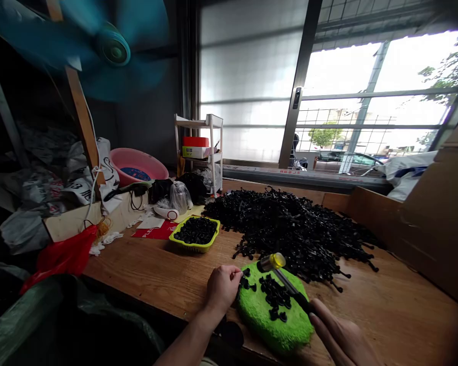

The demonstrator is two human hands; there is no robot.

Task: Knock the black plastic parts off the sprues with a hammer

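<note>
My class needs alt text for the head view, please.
A person's right grip holds a mallet over a fuzzy green pad scattered with black pieces; the left grip is at the pad's edge. Beyond are a yellow basket and a black heap.

Fan [115, 50]: blue, upper left of the frame
Tub [156, 168]: pink, middle left
Rack [198, 123]: white, upper middle
Bag [64, 254]: red, lower left
Window [303, 76]: upper right
</note>
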